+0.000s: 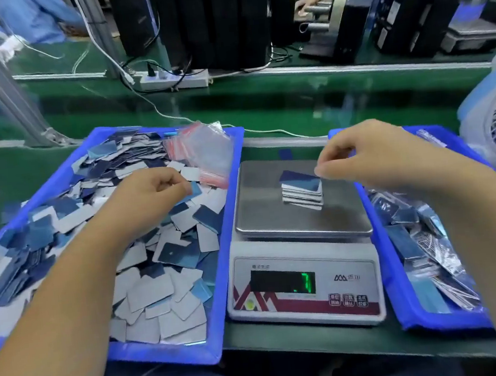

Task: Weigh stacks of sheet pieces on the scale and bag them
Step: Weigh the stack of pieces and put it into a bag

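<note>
- A stack of sheet pieces [302, 192] sits on the scale [301, 243] pan, centre of the counter [262, 100].
- Right hand [369, 156], at 3 o'clock of the stack, pinches its top corner.
- Left hand [152, 194] pinches one blue piece [195, 188] over the left tray [225, 220] of loose pieces, at 9 o'clock.
- Right tray [404, 293] holds filled bags [423, 236].
</note>
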Tool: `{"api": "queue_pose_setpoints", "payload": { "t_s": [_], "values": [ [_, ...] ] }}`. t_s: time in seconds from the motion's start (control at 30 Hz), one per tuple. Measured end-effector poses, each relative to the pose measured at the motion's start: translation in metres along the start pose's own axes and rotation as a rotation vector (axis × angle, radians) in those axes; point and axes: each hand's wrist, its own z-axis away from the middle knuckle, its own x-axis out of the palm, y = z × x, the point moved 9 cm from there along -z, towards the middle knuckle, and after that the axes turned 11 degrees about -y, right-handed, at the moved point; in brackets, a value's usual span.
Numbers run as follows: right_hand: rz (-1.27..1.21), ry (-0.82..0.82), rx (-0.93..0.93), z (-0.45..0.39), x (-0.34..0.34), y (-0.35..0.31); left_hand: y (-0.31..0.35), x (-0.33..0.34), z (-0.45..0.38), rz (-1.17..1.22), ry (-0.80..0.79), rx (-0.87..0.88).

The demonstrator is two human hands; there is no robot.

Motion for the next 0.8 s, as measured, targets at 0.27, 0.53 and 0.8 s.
{"api": "queue_pose_setpoints", "payload": {
  "t_s": [0.27, 0.53, 0.8],
  "values": [
    [0.068, -0.252, 0.157, -0.028, 0.028, 0.01, 0.005, 0.007, 0.001, 0.042, -0.023, 0.0],
    [0.144, -0.203, 0.097, -0.034, 0.029, -0.001, 0.005, 0.007, -0.002, 0.038, -0.035, 0.035],
    [0.483, -0.193, 0.039, -0.02, 0.043, -0.021, 0.001, 0.009, -0.005, 0.062, -0.068, 0.055]
  ]
}}
